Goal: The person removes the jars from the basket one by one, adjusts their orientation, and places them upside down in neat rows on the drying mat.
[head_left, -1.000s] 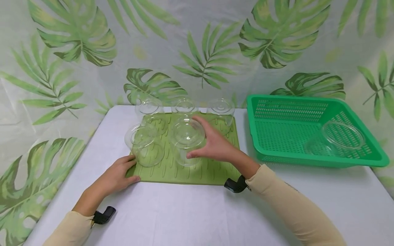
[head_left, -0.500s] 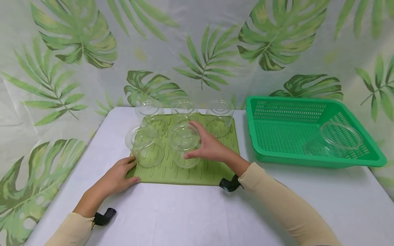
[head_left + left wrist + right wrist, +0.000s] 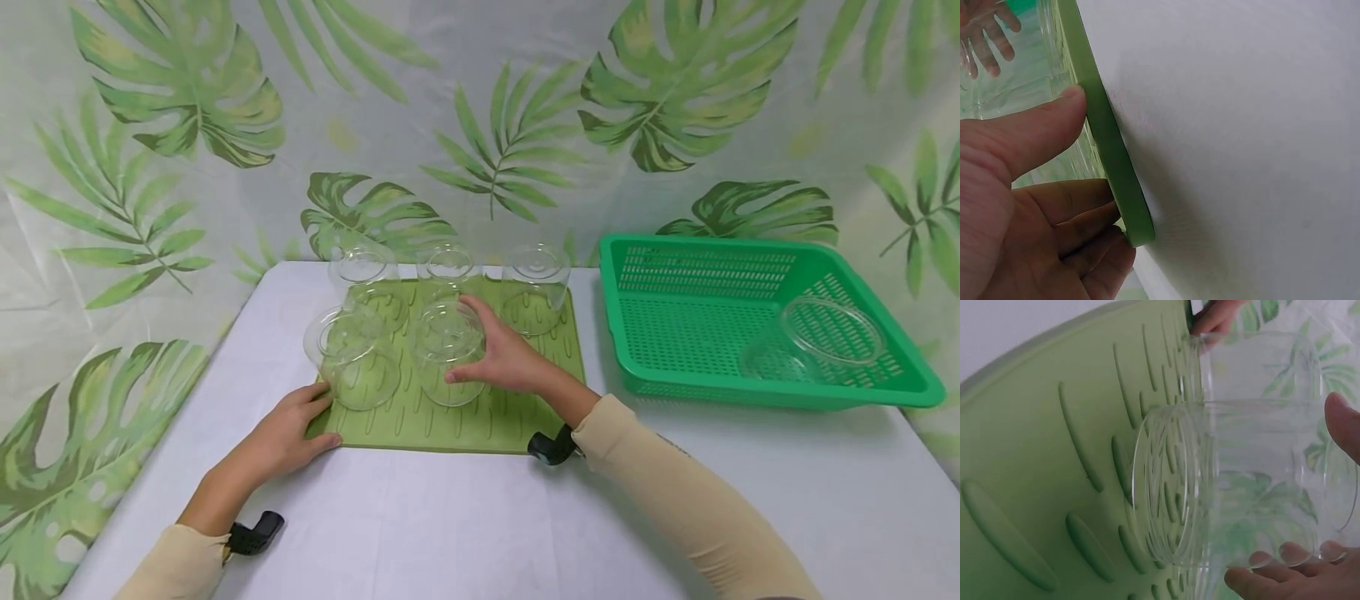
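Note:
My right hand (image 3: 510, 354) grips a clear cup (image 3: 437, 354), upside down on the green ridged mat (image 3: 442, 429). In the right wrist view the cup's wide rim (image 3: 1169, 484) faces the mat; the thumb is on one side, the fingertips (image 3: 1257, 562) against the other. My left hand (image 3: 277, 433) rests at the mat's front left corner, thumb (image 3: 1063, 115) at the front edge and fingers along the left edge. Left of the gripped cup stands another clear cup (image 3: 356, 367), and a row of three cups, among them a right one (image 3: 536, 287), stands behind.
A green plastic basket (image 3: 630, 367) stands at the right of the table, with one clear cup (image 3: 817, 342) lying tilted inside. White cloth (image 3: 450, 533) covers the table. A leaf-patterned curtain (image 3: 517, 108) hangs behind and at the sides.
My right hand has moved slightly left and down with the cup, which now sits closer to the front left cup. My left hand has stayed at the mat's corner.

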Demonstrator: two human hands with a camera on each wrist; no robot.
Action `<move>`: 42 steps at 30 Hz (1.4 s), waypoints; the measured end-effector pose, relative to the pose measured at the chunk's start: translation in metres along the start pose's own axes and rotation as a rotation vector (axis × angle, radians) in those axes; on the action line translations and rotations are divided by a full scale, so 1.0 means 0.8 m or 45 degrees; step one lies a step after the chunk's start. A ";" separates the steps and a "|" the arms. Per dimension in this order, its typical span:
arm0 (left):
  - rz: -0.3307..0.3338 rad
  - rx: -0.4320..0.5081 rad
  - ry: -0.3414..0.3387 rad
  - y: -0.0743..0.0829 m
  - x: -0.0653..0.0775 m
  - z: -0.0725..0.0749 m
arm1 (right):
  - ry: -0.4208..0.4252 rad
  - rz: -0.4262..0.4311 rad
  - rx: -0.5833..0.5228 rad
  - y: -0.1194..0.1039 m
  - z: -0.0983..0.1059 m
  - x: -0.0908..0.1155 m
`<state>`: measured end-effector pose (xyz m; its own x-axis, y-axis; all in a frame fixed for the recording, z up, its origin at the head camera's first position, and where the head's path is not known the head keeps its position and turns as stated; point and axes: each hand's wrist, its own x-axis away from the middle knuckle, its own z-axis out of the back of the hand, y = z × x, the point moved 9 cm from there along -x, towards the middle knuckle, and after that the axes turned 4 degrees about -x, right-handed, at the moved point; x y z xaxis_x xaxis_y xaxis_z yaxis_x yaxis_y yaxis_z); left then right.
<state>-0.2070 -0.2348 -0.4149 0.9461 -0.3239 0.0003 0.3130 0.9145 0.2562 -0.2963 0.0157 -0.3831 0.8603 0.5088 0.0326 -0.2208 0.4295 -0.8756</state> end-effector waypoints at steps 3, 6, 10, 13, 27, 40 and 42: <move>-0.003 -0.001 0.001 0.000 0.001 0.000 | 0.003 0.003 -0.035 0.001 0.000 -0.002; -0.003 0.000 0.002 -0.002 0.002 0.000 | 0.000 0.027 -0.068 0.000 -0.001 -0.004; -0.015 -0.002 0.010 0.000 0.004 0.000 | 0.013 0.020 -0.080 0.001 -0.001 -0.004; -0.025 -0.002 0.021 0.001 0.003 -0.001 | 0.037 -0.002 -0.091 0.003 0.001 -0.003; -0.016 0.000 0.017 -0.001 0.002 -0.001 | -0.003 -0.004 -0.095 0.005 0.002 -0.006; 0.006 0.009 0.003 -0.003 0.000 -0.003 | -0.050 -0.033 -0.069 0.006 0.001 -0.005; 0.012 0.012 -0.001 -0.003 0.000 -0.004 | -0.061 -0.024 -0.049 0.004 0.002 -0.004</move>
<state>-0.2073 -0.2363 -0.4183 0.9489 -0.3156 0.0037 0.3034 0.9152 0.2652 -0.3008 0.0163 -0.3852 0.8410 0.5363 0.0710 -0.1865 0.4106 -0.8926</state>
